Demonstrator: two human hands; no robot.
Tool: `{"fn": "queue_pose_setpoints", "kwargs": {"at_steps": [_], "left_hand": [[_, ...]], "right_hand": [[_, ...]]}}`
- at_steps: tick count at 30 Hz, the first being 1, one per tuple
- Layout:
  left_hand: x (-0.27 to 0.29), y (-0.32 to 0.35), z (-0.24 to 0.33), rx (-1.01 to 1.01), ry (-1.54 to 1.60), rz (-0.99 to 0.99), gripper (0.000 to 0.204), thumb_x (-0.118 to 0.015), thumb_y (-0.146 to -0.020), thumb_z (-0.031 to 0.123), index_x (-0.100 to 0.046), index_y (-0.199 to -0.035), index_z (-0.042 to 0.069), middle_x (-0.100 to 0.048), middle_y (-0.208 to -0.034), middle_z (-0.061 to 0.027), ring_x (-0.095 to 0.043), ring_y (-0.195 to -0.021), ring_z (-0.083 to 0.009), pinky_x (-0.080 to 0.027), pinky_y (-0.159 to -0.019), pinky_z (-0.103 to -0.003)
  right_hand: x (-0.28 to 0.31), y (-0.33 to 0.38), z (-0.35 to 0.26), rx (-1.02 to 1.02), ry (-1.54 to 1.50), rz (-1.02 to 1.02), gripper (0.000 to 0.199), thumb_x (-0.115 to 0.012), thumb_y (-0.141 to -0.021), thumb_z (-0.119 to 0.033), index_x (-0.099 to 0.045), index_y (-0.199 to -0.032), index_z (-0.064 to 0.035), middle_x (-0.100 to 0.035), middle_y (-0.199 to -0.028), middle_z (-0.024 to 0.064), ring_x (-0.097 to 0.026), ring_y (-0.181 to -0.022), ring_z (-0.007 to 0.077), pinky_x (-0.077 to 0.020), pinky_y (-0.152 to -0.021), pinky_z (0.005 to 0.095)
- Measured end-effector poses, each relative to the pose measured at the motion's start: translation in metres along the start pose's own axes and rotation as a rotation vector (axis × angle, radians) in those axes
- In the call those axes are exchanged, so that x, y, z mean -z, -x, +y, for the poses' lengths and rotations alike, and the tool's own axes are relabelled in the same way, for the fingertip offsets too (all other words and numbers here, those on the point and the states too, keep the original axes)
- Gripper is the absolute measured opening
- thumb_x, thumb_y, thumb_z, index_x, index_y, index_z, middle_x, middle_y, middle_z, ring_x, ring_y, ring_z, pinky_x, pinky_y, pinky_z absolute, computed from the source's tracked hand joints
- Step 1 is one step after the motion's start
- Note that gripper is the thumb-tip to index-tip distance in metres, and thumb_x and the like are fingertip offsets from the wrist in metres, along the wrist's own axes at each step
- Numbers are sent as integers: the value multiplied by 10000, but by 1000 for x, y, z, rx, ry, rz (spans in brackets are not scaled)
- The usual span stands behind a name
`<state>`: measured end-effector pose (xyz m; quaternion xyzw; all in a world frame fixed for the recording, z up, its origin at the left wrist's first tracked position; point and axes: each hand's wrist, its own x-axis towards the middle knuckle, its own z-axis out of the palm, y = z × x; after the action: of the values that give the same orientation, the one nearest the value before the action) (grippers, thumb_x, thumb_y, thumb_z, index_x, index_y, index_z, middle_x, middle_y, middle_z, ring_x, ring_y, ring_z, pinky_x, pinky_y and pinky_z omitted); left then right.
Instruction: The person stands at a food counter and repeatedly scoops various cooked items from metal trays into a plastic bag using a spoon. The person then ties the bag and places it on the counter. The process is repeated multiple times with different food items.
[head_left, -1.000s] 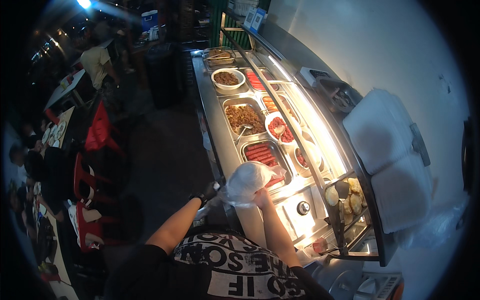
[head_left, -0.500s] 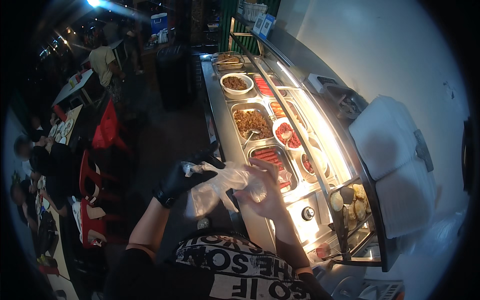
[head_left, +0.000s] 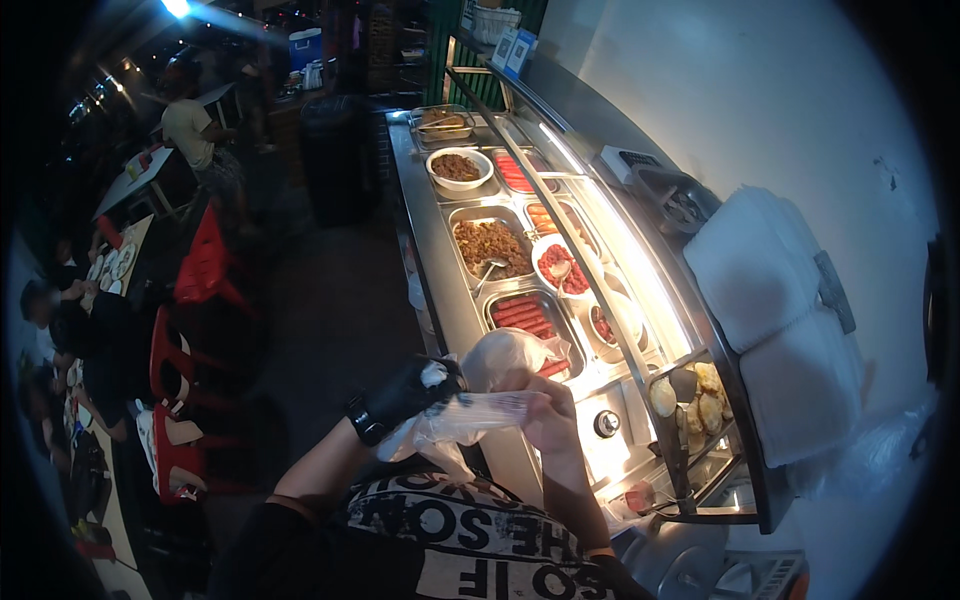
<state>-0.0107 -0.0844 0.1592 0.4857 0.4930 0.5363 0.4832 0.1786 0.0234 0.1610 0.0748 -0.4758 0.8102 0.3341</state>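
My left hand (head_left: 412, 393), in a black glove with a dark band at the wrist, is closed on one side of a thin, translucent plastic bag (head_left: 470, 418). The bare fingers of my right hand (head_left: 550, 418) pinch its other side. Between the hands the plastic is stretched taut. A rounded, pale part bulges up over the near food trays, and loose folds hang toward my black printed shirt. What is inside the bulge, if anything, I cannot make out. Just beyond the bag lies a metal tray of red sausages (head_left: 520, 312), partly covered by it.
A lit counter with a slanted glass guard holds a tray of chopped brown food (head_left: 490, 248), a bowl of red food (head_left: 562, 268) and a bowl of dark meat (head_left: 459, 168). White foam boxes (head_left: 750, 270) stand right. Red chairs (head_left: 205, 260) and seated people are left.
Both hands have shifted slightly, the right one lower. The bag, loosely bunched before, is now pulled taut between them, with a rounded bulge above.
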Motion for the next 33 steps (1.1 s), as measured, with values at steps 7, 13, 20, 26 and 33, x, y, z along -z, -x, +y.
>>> {"fn": "queue_pose_setpoints", "kwargs": {"at_steps": [7, 13, 20, 26, 33], "left_hand": [[15, -33, -134, 146, 682, 156, 325, -494, -949, 361, -606, -1031, 67, -617, -813, -40, -593, -749, -113, -493, -699, -249], [-6, -60, -108, 162, 768, 13, 374, -532, -933, 336, -547, -1158, 38, -635, -986, -86, -632, -891, -159, -539, -794, -306], [6, -93, -241, 70, 513, 17, 394, -538, -938, 199, -480, -1287, 26, -624, -1004, -72, -603, -886, -159, -486, -850, -307], [15, -88, -353, 260, 606, 234, 317, -580, -911, 174, -561, -1175, 1, -632, -980, -56, -606, -869, -149, -498, -801, -307], [37, -72, -291, 223, -52, 470, 206, -618, -863, 108, -649, -1036, 0, -662, -877, -57, -609, -774, -136, -499, -738, -302]], "right_hand": [[55, 44, 8, -256, -28, 436, 186, -527, -915, -146, -504, -1062, -33, -612, -849, 84, -587, -738, 152, -510, -718, 300], [128, 25, 12, -136, -194, 382, 434, -427, -859, -52, -446, -1288, 13, -601, -1071, 111, -601, -951, 196, -519, -809, 383], [273, 57, 120, -456, -408, 554, 458, -394, -929, -266, -437, -1306, -10, -540, -1250, 135, -544, -1124, 269, -498, -868, 482], [269, 67, 164, -590, -275, 496, 480, -415, -942, -408, -446, -1320, -113, -539, -1256, 130, -548, -1126, 271, -494, -881, 466], [248, 116, 176, -366, 899, 962, 303, -601, -842, -150, -575, -1119, -31, -616, -966, 66, -575, -831, 183, -466, -726, 314]]}}
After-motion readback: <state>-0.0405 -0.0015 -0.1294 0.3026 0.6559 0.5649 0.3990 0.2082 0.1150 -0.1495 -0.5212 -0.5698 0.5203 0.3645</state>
